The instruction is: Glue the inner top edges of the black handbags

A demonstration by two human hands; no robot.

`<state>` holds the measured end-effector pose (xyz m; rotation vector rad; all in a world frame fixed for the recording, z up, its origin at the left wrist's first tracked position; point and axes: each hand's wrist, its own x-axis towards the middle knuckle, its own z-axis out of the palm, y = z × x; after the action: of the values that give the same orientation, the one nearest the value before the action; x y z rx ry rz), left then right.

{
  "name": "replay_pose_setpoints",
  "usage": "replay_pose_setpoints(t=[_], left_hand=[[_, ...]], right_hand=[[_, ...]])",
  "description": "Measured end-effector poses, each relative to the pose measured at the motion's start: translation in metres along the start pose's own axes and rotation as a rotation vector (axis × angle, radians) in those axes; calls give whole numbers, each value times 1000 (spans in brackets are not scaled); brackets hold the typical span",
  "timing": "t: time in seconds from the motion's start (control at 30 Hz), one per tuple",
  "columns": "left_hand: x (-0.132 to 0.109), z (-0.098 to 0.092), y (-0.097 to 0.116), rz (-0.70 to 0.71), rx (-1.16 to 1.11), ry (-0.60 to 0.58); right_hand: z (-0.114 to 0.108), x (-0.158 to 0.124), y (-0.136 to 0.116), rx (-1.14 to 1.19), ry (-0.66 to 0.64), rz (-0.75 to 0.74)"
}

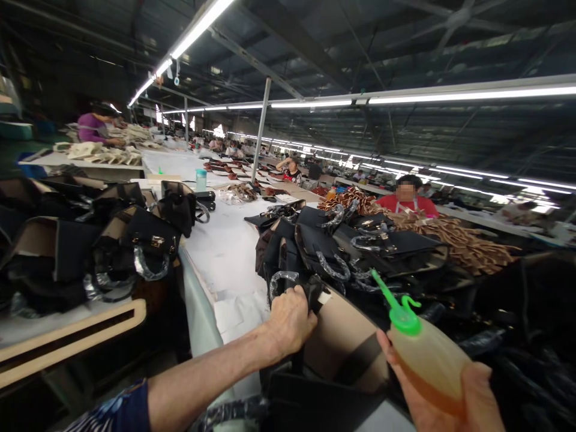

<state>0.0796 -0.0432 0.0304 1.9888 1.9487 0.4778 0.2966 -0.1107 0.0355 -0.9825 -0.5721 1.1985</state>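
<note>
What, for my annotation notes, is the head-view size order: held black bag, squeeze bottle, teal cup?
1. black bag
2. squeeze bottle
3. teal cup, which stands far from the camera, so its true size is unsure.

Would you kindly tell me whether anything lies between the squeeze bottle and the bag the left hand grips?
Nothing visible does. The right hand holds the squeeze bottle directly beside the bag, which the left hand grips at its edge.

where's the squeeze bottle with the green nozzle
Head view, lower right: the amber plastic squeeze bottle sits in the right hand, beside the open black handbag.
</note>
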Motion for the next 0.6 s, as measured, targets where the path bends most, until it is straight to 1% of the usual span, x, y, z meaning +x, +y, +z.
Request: replay_pose_setpoints(t=[0.1,0.13,0.2,0.27,0.4,0.5,0.6], left_hand=[[1,2,2,-9,22,50],[0,1,3,-6,28,52],[-5,-2,4,6,35,35],[-13,-7,4,19,45,17],[-23,-12,-3,13,-3,-26],[-19,-5,-14,7,-126,-23],[-12,5,-25,33,-312,35]], right_hand=[[17,-13,-6,82,112,-5],[21,-16,-8,93,133,0],[25,-21,-11,110,169,59],[23,-22,-13,118,170,84],[16,-22,-9,101,113,-4],[16,-22,-7,100,111,10],[27,-27,-10,86,111,-17]])
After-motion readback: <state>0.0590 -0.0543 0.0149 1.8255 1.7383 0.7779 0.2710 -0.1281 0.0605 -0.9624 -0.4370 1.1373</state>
